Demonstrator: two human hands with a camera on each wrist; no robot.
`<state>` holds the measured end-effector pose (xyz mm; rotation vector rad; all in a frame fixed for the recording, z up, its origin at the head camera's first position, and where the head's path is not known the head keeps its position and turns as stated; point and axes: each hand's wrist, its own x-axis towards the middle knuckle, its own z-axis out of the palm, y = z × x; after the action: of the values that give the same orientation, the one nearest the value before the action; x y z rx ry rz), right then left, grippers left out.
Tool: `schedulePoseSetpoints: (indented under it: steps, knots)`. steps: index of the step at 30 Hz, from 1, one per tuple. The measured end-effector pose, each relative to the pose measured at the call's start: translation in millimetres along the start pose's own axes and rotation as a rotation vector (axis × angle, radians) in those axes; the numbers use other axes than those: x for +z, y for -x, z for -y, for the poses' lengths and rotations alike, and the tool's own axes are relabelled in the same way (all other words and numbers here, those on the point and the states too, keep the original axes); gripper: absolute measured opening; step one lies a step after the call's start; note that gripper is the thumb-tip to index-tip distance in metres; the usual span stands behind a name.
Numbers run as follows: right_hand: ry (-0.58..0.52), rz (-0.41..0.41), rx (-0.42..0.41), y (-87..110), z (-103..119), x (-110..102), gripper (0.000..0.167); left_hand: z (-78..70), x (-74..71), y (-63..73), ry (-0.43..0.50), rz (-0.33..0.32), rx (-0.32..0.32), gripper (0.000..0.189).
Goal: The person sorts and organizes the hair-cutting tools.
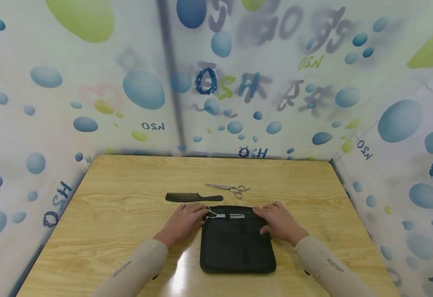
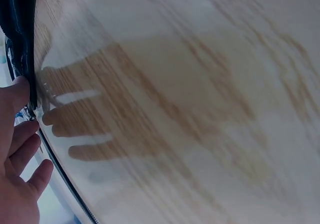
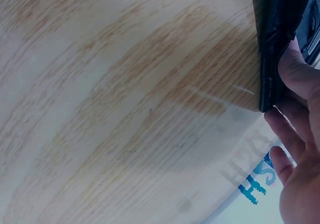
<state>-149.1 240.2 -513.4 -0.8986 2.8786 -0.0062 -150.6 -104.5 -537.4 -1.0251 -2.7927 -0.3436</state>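
Observation:
A black zip case [image 1: 237, 247] lies flat in front of me. Silver scissors [image 1: 221, 215] are strapped across its far part under a black band, their finger rings toward the left. My left hand [image 1: 188, 218] pinches the case's far left corner, right by those rings. In the left wrist view, the thumb [image 2: 21, 91] is against the black edge with the other fingers beyond it. At the far right corner, my right hand [image 1: 278, 220] pinches the case, thumb over the top. The zipper edge [image 3: 272, 73] shows beside that thumb in the right wrist view.
Just beyond the case, a black comb [image 1: 192, 197] with a handle lies to the left. Another pair of silver scissors [image 1: 229, 189] lies behind it to the right. The wooden table [image 1: 127, 177] meets patterned walls [image 1: 127, 136] at the back and sides.

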Motion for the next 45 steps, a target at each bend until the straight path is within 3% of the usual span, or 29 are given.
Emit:
schedulePoseSetpoints:
  steps: [8, 22, 33, 45]
  knots:
    - [0.023, -0.045, -0.018, -0.7, 0, 5, 0.075, -0.7, 0.6, -0.6, -0.006, -0.010, 0.017, 0.038]
    - [0.027, -0.055, -0.013, 1.7, -2, 2, 0.075, -9.5, 4.2, -5.7, 0.044, -0.017, -0.024, 0.039]
    - [0.018, -0.049, -0.015, 0.3, -2, 3, 0.075, -22.9, 10.3, -16.0, 0.023, 0.046, -0.085, 0.039]
    - [0.014, -0.063, -0.021, 0.7, -1, 2, 0.074, -29.3, 12.3, -21.8, 0.011, 0.043, -0.073, 0.038]
